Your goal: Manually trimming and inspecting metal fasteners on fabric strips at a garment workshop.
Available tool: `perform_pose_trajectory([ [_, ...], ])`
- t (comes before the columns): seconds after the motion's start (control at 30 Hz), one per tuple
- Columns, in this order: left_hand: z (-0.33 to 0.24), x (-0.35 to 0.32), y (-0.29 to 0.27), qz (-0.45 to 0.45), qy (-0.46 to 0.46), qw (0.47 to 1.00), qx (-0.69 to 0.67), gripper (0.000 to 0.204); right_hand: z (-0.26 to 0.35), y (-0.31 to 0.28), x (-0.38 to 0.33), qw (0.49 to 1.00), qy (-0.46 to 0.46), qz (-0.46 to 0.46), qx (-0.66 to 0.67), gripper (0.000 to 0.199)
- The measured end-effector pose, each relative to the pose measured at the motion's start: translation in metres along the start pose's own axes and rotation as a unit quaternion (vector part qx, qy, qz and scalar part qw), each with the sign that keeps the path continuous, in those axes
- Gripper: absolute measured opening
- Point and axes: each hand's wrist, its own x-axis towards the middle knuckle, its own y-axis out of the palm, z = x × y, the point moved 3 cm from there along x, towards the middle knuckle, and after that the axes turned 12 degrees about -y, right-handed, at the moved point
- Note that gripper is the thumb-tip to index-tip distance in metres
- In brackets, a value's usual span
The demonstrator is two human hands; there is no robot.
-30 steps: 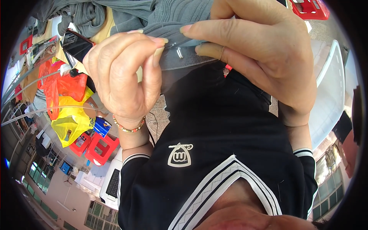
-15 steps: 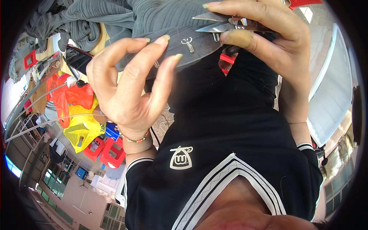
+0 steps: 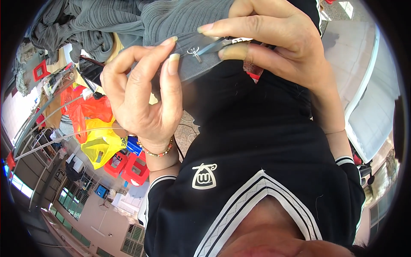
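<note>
My left hand (image 3: 147,90) pinches a grey ribbed fabric band (image 3: 201,70) between thumb and fingertips. On the band, just right of those fingertips, sits a small metal hook (image 3: 195,53) of the garment-fastener kind. My right hand (image 3: 284,53) is closed around a pair of thread snips (image 3: 208,48), whose handle is mostly hidden by the fingers. The blade points left and its tip reaches the hook; whether it touches, I cannot tell. The rest of the grey pleated garment (image 3: 175,19) spreads beyond my hands.
More bunched grey fabric (image 3: 81,25) lies at the far left. Below it hang a red plastic bag (image 3: 92,109) and a yellow plastic bag (image 3: 100,147), near red plastic stools (image 3: 136,168). A pale translucent panel (image 3: 372,98) stands at the right.
The snips have moved left and slightly down to the hook, and their blades are closer together. My left fingertips have come together on the band.
</note>
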Motion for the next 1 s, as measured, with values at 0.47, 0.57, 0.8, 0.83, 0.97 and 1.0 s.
perform_pose_trajectory([
  [0.47,0.000,0.000,0.000,0.016,0.002,1.000,-0.010,0.026,0.006,0.000,0.011,0.999,-0.007,0.027,-0.046,0.028],
  [0.57,0.001,-0.001,0.000,0.015,-0.003,1.000,-0.015,0.026,0.008,0.000,0.011,0.996,-0.018,0.036,-0.077,0.027],
  [0.8,0.008,-0.003,-0.002,0.004,-0.002,1.000,-0.015,0.023,0.008,-0.010,0.002,0.993,0.093,-0.059,0.046,0.030],
  [0.83,0.014,-0.010,-0.006,-0.003,-0.010,1.000,0.004,0.023,0.002,-0.004,0.000,0.994,0.085,-0.060,0.043,0.030],
  [0.97,0.030,-0.018,-0.010,-0.029,-0.024,0.999,-0.025,0.019,-0.013,0.001,-0.016,0.993,0.031,-0.097,0.064,0.029],
  [1.0,0.035,-0.021,-0.010,-0.029,-0.048,0.998,-0.031,0.019,-0.013,0.002,-0.017,0.992,0.024,-0.104,0.071,0.029],
])
